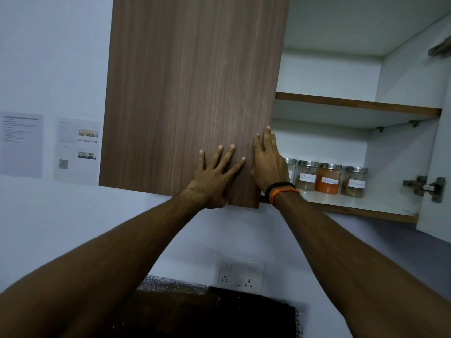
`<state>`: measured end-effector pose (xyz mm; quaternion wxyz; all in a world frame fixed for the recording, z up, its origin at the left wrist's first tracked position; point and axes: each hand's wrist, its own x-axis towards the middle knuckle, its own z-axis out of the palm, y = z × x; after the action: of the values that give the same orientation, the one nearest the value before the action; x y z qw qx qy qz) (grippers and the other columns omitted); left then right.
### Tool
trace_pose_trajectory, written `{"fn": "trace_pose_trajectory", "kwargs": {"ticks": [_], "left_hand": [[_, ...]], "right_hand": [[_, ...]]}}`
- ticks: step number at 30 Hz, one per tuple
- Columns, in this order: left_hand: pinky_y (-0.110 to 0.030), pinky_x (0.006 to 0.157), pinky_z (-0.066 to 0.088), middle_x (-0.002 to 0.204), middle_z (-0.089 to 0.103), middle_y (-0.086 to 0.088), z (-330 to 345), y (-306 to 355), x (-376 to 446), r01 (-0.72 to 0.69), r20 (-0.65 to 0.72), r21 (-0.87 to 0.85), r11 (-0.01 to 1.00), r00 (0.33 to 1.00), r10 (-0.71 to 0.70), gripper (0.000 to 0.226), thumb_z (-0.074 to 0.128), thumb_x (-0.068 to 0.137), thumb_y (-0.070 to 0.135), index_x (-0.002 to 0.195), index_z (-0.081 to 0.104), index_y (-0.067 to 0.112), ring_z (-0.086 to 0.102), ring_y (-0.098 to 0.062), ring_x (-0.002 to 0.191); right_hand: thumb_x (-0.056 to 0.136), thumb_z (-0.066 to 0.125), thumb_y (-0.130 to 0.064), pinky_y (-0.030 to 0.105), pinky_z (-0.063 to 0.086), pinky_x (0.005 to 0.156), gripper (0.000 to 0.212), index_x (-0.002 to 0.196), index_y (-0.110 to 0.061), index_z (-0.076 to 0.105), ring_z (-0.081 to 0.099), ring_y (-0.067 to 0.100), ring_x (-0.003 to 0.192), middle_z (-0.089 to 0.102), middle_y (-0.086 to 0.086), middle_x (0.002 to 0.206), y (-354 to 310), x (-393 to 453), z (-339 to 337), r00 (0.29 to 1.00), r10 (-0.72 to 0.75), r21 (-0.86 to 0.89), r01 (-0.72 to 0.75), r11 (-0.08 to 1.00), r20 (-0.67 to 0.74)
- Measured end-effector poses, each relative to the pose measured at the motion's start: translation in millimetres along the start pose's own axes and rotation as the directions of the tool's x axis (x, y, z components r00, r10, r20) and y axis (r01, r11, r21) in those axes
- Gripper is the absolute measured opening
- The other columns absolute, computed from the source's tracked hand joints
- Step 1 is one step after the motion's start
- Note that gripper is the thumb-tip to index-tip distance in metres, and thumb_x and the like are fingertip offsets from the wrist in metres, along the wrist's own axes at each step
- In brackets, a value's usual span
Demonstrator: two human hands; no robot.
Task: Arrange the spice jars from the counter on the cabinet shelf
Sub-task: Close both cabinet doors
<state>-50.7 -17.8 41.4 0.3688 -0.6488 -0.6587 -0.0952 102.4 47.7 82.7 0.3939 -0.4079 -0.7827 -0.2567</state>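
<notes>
Your left hand (214, 176) lies flat on the brown wood-grain cabinet door (192, 93), fingers (228, 156) spread wide apart and holding nothing, while your right hand (268, 164), wearing black and orange bands (283, 190) at the wrist, rests at that door's right edge with its fingers straight and close together, empty as well. The glass spice jars with metal lids and white labels (329, 178) stand in a row on the white lower cabinet shelf (353, 203), just right of your right hand, the orange-filled jar (327, 179) between two paler ones. The right-hand door (436, 191) stands open, and the dark tabletop (210, 311) lies below your forearms.
</notes>
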Motion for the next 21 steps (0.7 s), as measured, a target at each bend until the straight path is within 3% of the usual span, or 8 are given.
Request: {"fn": "trace_pose_trajectory", "kwargs": {"ticks": [12,16,21], "left_hand": [[-0.074,0.115,0.003,0.161,-0.031,-0.012,2.1,0.0,2.3,0.013,0.001,0.025,1.000,1.000,-0.013,0.133,0.078,0.072,0.055,0.155,-0.022,0.030,-0.023,-0.041,0.149],[-0.072,0.116,0.004,0.162,-0.028,-0.012,-8.4,8.2,0.7,0.037,0.037,-0.065,0.997,0.999,-0.034,0.124,0.077,0.077,0.050,0.157,-0.016,0.029,-0.022,-0.043,0.149],[-0.065,0.120,0.008,0.166,-0.014,-0.015,-20.7,33.8,-5.8,-0.011,-0.003,-0.196,0.980,1.000,0.011,0.107,0.073,0.083,0.043,0.159,0.000,0.024,-0.013,-0.044,0.151]], "right_hand": [[0.089,0.062,-0.010,0.044,0.040,0.111,0.084,0.156,-0.004,0.012,0.003,0.035,0.153,-0.007,0.020,0.165,3.3,-1.1,1.3,1.000,-0.019,0.012,0.019,1.000,0.016],[0.091,0.061,-0.012,0.044,0.033,0.116,0.082,0.157,-0.009,0.014,0.012,0.031,0.152,0.005,0.017,0.165,9.9,-10.7,-8.2,0.999,-0.018,0.062,0.016,0.998,0.028],[0.089,0.064,-0.012,0.047,0.041,0.111,0.076,0.155,-0.014,0.027,0.034,0.035,0.142,0.029,0.018,0.158,28.0,-34.3,-33.7,1.000,0.013,0.110,-0.012,0.994,-0.008]]}}
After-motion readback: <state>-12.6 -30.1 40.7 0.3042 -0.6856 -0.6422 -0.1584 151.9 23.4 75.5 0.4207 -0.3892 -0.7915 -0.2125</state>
